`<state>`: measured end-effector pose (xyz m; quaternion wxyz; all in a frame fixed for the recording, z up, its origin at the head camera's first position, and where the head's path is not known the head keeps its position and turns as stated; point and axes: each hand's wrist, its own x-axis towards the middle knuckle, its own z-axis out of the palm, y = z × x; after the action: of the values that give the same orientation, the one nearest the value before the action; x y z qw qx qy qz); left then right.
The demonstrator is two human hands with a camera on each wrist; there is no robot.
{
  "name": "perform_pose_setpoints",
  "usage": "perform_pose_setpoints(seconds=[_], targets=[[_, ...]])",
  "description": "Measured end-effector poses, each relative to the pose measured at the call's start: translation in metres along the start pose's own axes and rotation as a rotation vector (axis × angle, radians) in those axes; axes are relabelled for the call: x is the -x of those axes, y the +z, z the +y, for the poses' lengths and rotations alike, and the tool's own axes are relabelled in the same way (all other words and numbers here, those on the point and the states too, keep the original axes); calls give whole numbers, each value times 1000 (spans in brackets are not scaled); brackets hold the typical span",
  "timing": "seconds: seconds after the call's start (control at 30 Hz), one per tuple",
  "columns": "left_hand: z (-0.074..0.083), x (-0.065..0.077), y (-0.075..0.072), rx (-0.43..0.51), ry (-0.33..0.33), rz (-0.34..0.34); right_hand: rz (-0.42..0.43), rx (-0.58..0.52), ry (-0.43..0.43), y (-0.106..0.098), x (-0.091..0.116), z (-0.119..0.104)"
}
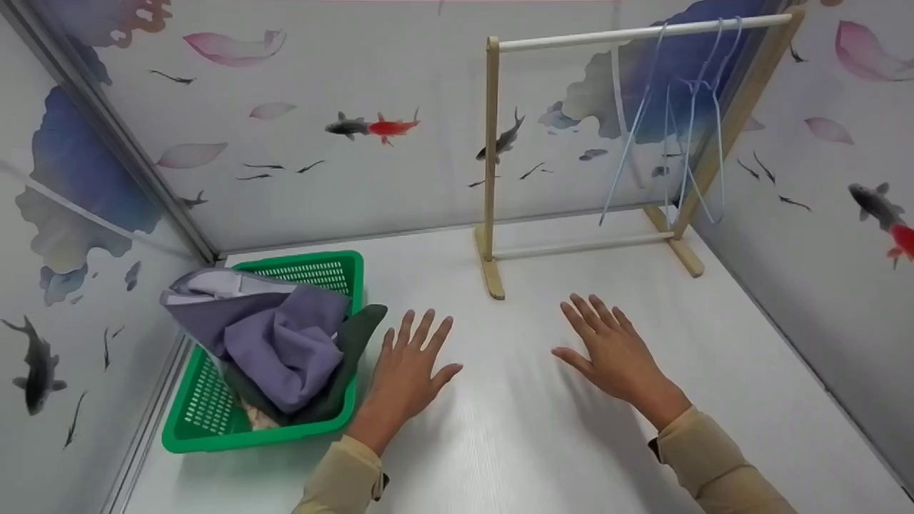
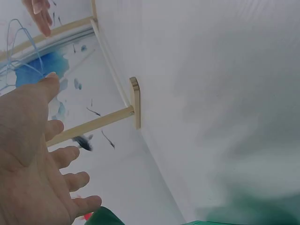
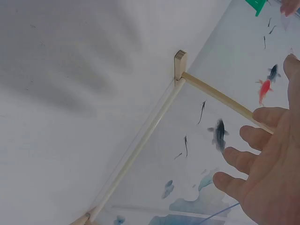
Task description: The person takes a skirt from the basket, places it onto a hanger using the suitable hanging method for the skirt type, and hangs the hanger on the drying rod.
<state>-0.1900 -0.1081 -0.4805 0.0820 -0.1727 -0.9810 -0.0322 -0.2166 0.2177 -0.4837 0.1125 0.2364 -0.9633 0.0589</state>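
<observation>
My left hand (image 1: 408, 375) hovers over the white table with its fingers spread, just right of a green plastic basket (image 1: 264, 437). Heaped in that basket are a purple cloth garment (image 1: 285, 343) and a dark green one (image 1: 360, 328), whose end hangs over the rim. A bit of beige fabric (image 1: 258, 417) peeks out below them. Over the table's right half, my right hand (image 1: 607, 350) is held with fingers extended and nothing in it. Both palms show bare in the wrist views, the left hand (image 2: 33, 159) and the right hand (image 3: 267, 159) alike.
A wooden garment rack (image 1: 491, 150) with a white top rail (image 1: 607, 36) stands at the back right of the table (image 1: 500, 442). Several light blue wire hangers (image 1: 691, 143) hang toward the rail's right end. Walls printed with fish and petals enclose the table's back and sides.
</observation>
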Motion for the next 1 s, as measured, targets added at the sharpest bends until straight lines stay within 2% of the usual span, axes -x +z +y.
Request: perform_pose_setpoints(seconds=[0.17, 0.33, 0.47, 0.6, 0.67, 0.73, 0.9, 1.0], targets=[[-3, -4, -16, 67, 37, 27, 28, 1, -28, -3, -4, -2], [-17, -8, -47, 146, 62, 146, 55, -26, -68, -3, 3, -6], [-38, -12, -77, 149, 28, 242, 77, -44, -75, -1, 13, -7], [-68, -13, -93, 137, -44, 253, 88, -82, -66, 6, 24, -11], [-83, -12, -94, 132, -91, 231, 94, -99, -59, 9, 30, -14], [-99, -10, -92, 140, -144, 178, 94, -109, -50, 11, 35, -16], [-139, 7, -77, 201, -350, -54, 96, -134, -44, 12, 43, -17], [-161, 20, -64, 242, -448, -182, 96, -137, -50, 12, 45, -17]])
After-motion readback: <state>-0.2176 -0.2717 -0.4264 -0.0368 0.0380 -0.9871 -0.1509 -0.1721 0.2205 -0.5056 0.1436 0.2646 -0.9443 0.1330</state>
